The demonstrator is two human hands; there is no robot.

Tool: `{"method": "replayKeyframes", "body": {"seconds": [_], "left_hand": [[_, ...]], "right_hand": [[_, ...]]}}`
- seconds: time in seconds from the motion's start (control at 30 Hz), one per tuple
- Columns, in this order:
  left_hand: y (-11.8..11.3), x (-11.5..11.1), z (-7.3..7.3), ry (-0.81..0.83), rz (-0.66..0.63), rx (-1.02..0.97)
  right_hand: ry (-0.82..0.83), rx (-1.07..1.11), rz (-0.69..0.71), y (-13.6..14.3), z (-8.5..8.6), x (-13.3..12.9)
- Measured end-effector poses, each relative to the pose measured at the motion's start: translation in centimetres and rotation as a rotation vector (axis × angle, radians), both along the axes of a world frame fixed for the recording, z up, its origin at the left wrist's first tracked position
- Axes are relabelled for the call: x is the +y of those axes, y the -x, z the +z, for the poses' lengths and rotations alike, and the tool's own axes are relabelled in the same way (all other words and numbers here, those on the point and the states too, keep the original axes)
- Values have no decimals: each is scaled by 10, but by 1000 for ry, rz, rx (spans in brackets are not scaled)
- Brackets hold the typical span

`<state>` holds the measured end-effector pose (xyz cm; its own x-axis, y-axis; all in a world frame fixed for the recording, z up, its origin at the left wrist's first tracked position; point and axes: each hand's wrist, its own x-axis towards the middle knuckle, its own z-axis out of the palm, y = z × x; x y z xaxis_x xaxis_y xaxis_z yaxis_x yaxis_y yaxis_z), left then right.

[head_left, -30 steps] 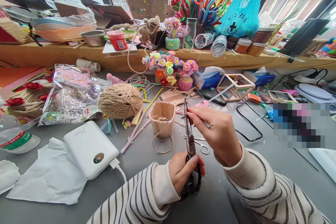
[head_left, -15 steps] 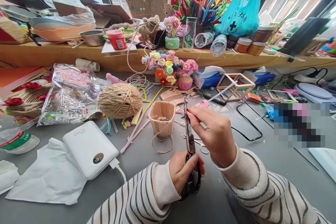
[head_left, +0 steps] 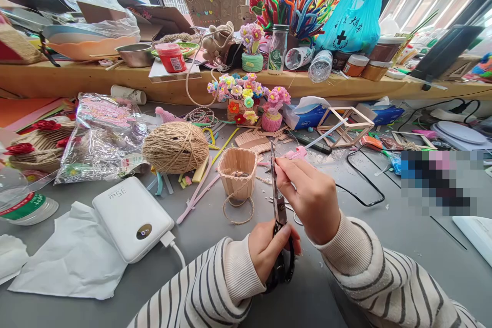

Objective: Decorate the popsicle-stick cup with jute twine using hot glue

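My left hand (head_left: pixel 269 248) is wrapped round the black handles of a pair of scissors (head_left: pixel 279 210), whose closed blades point up and away from me. At the blades, my right hand (head_left: pixel 313 195) is closed in a pinch, thumb and forefinger against the metal near the tips. Whatever lies between those fingertips is too small to make out. Just left of the blades stands a small wooden-stick basket (head_left: pixel 238 171) with a loop of twine (head_left: pixel 238 210) hanging from its front. A second, smaller pair of scissors (head_left: pixel 296 215) lies partly hidden behind my right hand.
Left of the basket sit a twine ball (head_left: pixel 176 147) and a white power bank (head_left: pixel 132 220) with its cable. Beyond are wooden sticks (head_left: pixel 251 141), a pink glue gun (head_left: pixel 298 152), a wooden frame (head_left: pixel 346 125) and pipe-cleaner flowers (head_left: pixel 246 92). A black cable (head_left: pixel 369 204) curls at right.
My right hand has shifted slightly left and down along the scissor blades, its fingers still pinched. My left hand and the scissors have hardly moved.
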<state>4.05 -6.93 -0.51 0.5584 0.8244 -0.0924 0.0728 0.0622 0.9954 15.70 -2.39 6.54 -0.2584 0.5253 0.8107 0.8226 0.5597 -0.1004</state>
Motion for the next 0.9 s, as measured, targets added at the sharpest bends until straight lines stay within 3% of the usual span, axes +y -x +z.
{"method": "replayKeyframes", "body": {"seconds": [0.23, 0.5, 0.9], "left_hand": [[0, 0, 1, -22, -13, 9], [3, -1, 8, 14, -19, -14], [2, -2, 11, -17, -34, 58]], "right_hand": [[-61, -45, -50, 0, -1, 0], [152, -55, 178, -15, 14, 4], [119, -116, 111, -17, 17, 0]]}}
